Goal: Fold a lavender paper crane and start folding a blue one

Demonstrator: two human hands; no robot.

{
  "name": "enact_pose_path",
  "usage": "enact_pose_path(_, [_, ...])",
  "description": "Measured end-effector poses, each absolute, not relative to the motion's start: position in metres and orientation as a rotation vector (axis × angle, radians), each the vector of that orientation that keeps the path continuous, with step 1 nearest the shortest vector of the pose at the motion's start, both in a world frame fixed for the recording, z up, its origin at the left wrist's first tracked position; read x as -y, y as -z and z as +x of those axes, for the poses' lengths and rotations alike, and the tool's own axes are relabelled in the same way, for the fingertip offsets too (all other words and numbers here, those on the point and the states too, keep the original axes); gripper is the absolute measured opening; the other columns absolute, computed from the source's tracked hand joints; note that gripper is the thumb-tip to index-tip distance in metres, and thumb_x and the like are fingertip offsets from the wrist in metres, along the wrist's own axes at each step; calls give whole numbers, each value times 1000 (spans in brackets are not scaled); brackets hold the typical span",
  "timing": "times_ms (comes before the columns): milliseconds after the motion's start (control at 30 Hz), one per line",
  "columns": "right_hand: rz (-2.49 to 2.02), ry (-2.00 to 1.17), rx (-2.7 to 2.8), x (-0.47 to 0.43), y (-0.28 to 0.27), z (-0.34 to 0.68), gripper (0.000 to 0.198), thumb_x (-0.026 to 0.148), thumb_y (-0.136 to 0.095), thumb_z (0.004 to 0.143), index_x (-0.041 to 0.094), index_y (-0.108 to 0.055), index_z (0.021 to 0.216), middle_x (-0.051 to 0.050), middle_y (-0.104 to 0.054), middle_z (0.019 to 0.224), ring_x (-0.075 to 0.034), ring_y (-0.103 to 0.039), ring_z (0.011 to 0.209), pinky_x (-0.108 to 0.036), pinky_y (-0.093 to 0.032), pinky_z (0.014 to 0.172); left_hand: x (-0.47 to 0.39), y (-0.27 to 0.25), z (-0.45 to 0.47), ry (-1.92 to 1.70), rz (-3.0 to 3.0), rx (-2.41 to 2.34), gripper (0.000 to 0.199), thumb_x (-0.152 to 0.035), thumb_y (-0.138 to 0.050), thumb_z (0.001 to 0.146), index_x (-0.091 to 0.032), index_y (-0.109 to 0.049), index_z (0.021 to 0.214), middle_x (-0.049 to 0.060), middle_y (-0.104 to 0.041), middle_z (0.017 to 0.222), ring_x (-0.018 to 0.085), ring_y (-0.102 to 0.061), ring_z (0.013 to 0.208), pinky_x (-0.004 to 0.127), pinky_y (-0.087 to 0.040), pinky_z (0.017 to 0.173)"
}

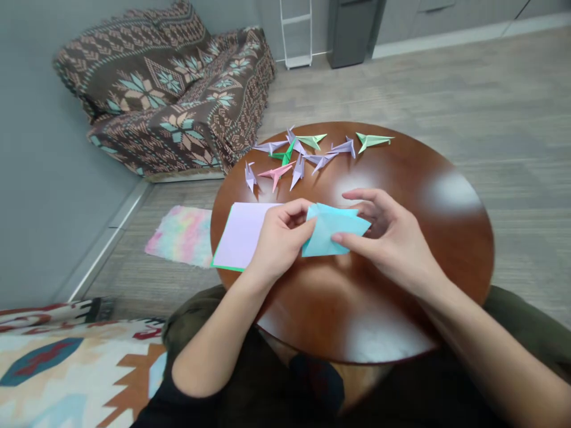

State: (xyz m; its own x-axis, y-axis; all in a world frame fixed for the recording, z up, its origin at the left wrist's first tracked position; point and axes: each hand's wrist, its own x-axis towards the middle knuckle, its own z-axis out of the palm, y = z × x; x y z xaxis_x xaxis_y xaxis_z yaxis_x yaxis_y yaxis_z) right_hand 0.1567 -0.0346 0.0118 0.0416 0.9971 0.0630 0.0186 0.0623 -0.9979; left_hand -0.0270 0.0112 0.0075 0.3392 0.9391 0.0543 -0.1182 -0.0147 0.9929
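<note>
A partly folded sheet of light blue origami paper is held up above the round brown table. My left hand pinches its left edge between thumb and fingers. On the other side, my right hand has its thumb on the front of the paper. The right index finger is raised off it, and the other right fingers are partly hidden behind. Beneath my left hand and wrist lies a stack of square paper, lilac on top with a green edge showing.
Several folded paper cranes in lilac, green and pink, including a pink crane and a pale green crane, lie along the far side of the table. A covered sofa stands beyond, left.
</note>
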Motion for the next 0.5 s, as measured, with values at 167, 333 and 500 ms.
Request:
enact_pose_path(167, [-1189, -1201, 1108, 34, -9, 154, 47, 18, -87, 67, 23, -66, 109, 4, -70, 74, -13, -58, 59, -25, -48, 54, -11, -10, -28, -1008, 1348, -846, 23, -35, -86, 77, -15, -75, 78, 1, -71, 74, 13, -62, 68, 21, -49, 63])
enact_pose_path(333, [-1195, -1170, 1121, 34, -8, 159, 44, 17, -86, 67, 23, -65, 105, 5, -69, 72, -12, -55, 58, -23, -44, 52, -10, -11, -33, -1109, 1516, -842, 26, -40, -70, 95, -16, -79, 91, 3, -72, 80, 12, -59, 68, 21, -48, 64])
enact_pose_path(500, [-1214, -1139, 1125, 32, -4, 161, 42, 18, -86, 67, 23, -64, 103, 5, -68, 74, -12, -55, 58, -23, -44, 52, -6, -8, -33, -1165, 1695, -886, 27, -34, -78, 91, -20, -81, 113, 2, -67, 81, 9, -52, 62, 20, -42, 55])
